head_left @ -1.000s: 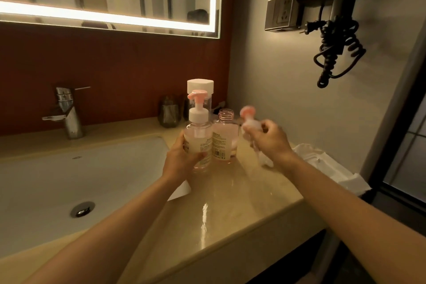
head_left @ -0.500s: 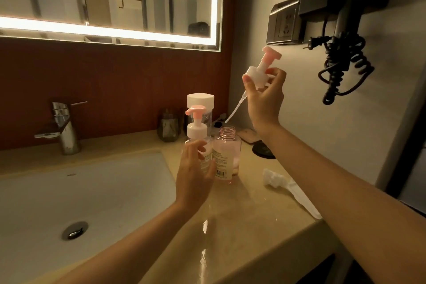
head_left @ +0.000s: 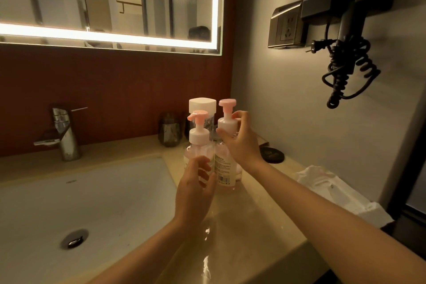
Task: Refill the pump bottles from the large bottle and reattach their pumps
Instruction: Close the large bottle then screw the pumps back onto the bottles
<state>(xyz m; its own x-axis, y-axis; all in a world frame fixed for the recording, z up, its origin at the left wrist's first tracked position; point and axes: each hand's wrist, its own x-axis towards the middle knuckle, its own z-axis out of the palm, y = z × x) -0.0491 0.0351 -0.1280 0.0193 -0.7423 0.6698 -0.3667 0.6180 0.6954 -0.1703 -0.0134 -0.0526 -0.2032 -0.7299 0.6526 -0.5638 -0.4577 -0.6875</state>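
Left hand: the left hand (head_left: 196,191) grips the lower body of the left bottle (head_left: 198,152), fingers curled across its front.
Right hand: the right hand (head_left: 241,143) pinches the white collar of the pump (head_left: 227,120), thumb on the near left side, fingers round the right.
Pump position: directly over the neck of the right bottle (head_left: 227,168); the hand hides the joint, so I cannot tell whether it is seated.
Bottle positions: both stand on the table (head_left: 242,226), touching side by side, just right of the sink (head_left: 92,203).
Axis: both bottles and the held pump stand upright, long axis vertical.
Pointing: the fitted pump (head_left: 198,131) on the left bottle aims its pink spout left; the held pump's spout direction is unclear.
Look: clear plastic bodies tinted pink, white pump collars, pink heads; the right bottle shows a printed label with a barcode facing the camera.
Behind: a tall bottle (head_left: 202,106) with a square white cap, close behind the left bottle.
Around: tap (head_left: 65,134), dark glass (head_left: 170,129), dark round lid (head_left: 272,154), white cloth (head_left: 334,189), wall hair dryer (head_left: 345,18).
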